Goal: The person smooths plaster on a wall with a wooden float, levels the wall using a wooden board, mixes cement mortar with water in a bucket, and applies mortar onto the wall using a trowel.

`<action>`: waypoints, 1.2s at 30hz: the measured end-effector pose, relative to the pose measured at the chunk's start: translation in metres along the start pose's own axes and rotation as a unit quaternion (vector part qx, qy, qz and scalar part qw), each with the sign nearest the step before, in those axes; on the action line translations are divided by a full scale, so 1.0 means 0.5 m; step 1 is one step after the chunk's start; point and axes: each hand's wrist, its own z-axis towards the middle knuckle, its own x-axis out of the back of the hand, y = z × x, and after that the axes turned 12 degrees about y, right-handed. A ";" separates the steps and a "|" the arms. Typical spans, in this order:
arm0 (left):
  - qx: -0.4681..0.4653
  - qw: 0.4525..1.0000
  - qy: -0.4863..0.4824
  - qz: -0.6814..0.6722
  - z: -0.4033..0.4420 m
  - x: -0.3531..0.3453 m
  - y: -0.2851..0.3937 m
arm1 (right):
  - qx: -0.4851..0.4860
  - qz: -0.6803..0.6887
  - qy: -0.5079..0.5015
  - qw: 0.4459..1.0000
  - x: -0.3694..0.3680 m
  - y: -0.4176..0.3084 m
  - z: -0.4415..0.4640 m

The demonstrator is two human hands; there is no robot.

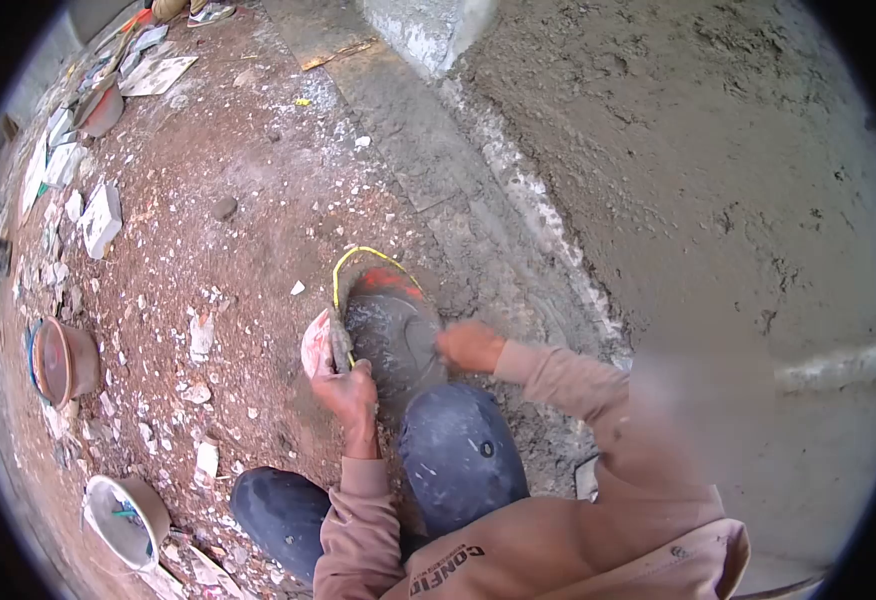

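Note:
A bucket (pixel 383 345) of wet grey mortar stands on the ground in front of my knees. Its inside wall shows orange at the far side, and a yellow handle (pixel 358 249) arches over its far rim. My left hand (pixel 346 392) is closed on the near left rim, beside the lower end of the handle. The pinkish, mortar-smeared outer wall shows just beyond that hand. At the right edge of the bucket is my right hand (pixel 470 347), fingers curled and slightly blurred. Whatever it grips is hidden from me.
Wet mortar (pixel 648 150) covers the surface at right, bordered by a pale ledge (pixel 548 215). Rubble strews the reddish ground at left, with a pinkish bucket (pixel 80 362), a white bucket (pixel 153 505) and another bucket (pixel 105 112). Another person's shoe (pixel 212 13) shows at the top.

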 end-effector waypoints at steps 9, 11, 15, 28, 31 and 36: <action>0.171 0.985 0.022 0.029 0.047 0.076 -0.069 | -0.029 0.145 0.033 0.989 0.129 -0.035 -0.078; 0.191 0.981 0.029 0.012 0.054 0.089 -0.072 | -0.009 0.133 0.071 0.989 0.163 -0.036 -0.051; 0.169 0.985 0.042 -0.009 0.072 0.087 -0.079 | 0.076 0.130 0.208 0.966 0.299 -0.037 0.004; 0.155 0.986 0.053 -0.004 0.059 0.058 -0.026 | -0.169 0.561 -0.022 0.810 0.695 0.314 0.276; 0.155 0.988 0.028 0.008 0.059 0.073 -0.051 | -0.334 0.397 0.334 0.787 0.738 0.430 0.249; 0.189 0.982 0.023 -0.008 0.055 0.070 -0.045 | -0.323 0.230 0.294 0.870 0.826 0.264 0.021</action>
